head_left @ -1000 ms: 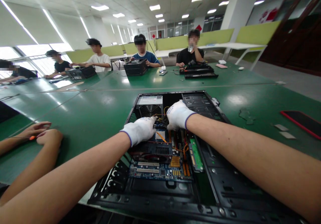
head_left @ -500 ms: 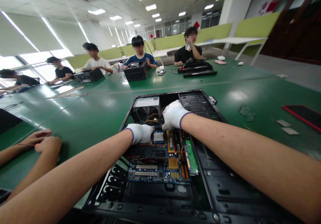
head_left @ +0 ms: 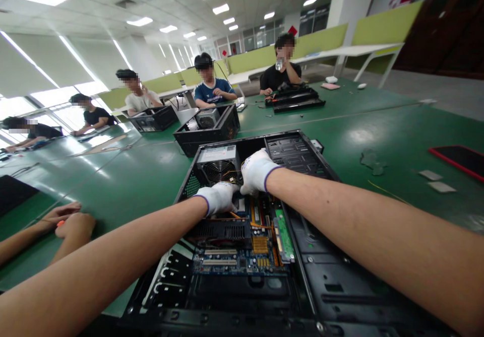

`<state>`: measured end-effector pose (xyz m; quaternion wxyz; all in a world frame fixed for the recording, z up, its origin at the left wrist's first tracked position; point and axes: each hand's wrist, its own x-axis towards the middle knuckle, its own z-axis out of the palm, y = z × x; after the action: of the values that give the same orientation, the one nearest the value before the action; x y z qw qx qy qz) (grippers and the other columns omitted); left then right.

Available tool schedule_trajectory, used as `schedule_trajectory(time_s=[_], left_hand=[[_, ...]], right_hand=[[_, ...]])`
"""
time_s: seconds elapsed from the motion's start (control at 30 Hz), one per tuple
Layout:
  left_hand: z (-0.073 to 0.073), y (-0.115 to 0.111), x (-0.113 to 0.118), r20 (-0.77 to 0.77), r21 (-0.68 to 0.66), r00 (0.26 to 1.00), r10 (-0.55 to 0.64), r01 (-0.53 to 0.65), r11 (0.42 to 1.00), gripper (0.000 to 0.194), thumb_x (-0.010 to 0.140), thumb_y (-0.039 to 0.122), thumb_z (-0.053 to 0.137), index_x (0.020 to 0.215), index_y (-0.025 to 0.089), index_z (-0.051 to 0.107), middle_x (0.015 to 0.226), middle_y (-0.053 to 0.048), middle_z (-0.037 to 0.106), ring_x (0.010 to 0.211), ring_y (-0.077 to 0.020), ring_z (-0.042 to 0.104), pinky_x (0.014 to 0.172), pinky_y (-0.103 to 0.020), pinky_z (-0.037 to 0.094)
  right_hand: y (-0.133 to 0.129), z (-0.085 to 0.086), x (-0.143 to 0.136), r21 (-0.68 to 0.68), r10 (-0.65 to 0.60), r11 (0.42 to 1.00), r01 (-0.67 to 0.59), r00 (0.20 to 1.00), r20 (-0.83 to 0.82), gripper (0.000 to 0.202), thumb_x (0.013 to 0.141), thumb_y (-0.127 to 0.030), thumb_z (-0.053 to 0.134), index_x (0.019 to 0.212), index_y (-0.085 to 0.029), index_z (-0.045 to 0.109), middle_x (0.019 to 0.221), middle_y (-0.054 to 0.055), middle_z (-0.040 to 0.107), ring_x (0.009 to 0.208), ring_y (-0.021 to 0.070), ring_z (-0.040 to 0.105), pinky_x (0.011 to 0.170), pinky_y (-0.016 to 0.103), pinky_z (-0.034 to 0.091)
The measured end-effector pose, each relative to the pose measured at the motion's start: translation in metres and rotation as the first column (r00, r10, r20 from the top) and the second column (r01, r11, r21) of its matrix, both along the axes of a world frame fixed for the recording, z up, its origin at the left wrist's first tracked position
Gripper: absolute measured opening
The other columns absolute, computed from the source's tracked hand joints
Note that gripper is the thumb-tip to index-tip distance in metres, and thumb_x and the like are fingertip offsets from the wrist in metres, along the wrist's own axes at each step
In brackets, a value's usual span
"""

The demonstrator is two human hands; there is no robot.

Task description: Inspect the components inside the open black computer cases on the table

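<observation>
Left hand (head_left: 219, 197) and right hand (head_left: 257, 172), both gloved, sit inside the computer case (head_left: 227, 290) near the fan (head_left: 218, 170) (whether either is open or gripping cannot be determined).

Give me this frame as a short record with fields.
Left hand: gloved, inside the open case, near the power supply; grip unclear
Right hand: gloved, beside the power supply; grip unclear
Also inside: blue motherboard, green circuit board
Surface: green table
On the right: red-edged black object, two pale flat pieces
Beyond: another open case
Far left: another person's bare hands
</observation>
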<state>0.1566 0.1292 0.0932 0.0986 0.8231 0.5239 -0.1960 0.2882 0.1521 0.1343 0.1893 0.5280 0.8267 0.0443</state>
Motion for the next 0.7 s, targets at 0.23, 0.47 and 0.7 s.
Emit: schedule_trajectory(time_s=[0.23,0.47,0.7], left_hand=[[-0.014,0.008,-0.001,0.002,0.019,1.000,-0.011,0.011,1.000,0.061,0.068,0.037,0.080,0.127,0.030,0.064,0.125,-0.004,0.070,0.113,-0.0258,0.067,0.094,-0.033,0.055],[-0.012,0.007,0.005,-0.034,0.016,0.999,-0.004,0.005,1.000,0.060,0.067,0.030,0.079,0.125,0.025,0.065,0.123,-0.009,0.070,0.113,-0.0294,0.068,0.094,-0.037,0.056],[-0.015,0.012,0.006,-0.047,0.017,0.999,-0.003,0.003,1.000,0.053,0.066,0.032,0.081,0.118,0.026,0.068,0.119,-0.009,0.072,0.110,-0.0297,0.069,0.093,-0.037,0.057]], right_hand=[[0.001,-0.002,0.001,0.001,0.013,1.000,-0.013,0.999,-0.046,0.075,0.064,-0.072,0.065,0.118,-0.021,0.072,0.116,0.020,0.069,0.115,0.0454,0.061,0.093,0.070,0.041],[0.002,0.000,0.001,-0.019,0.012,1.000,-0.012,1.000,-0.013,0.075,0.066,-0.074,0.064,0.119,-0.022,0.071,0.119,0.019,0.068,0.117,0.0440,0.060,0.093,0.066,0.044],[0.003,-0.001,0.001,-0.024,-0.003,1.000,0.002,0.999,-0.044,0.077,0.064,-0.078,0.064,0.116,-0.023,0.072,0.114,0.019,0.070,0.116,0.0461,0.060,0.093,0.069,0.042]])
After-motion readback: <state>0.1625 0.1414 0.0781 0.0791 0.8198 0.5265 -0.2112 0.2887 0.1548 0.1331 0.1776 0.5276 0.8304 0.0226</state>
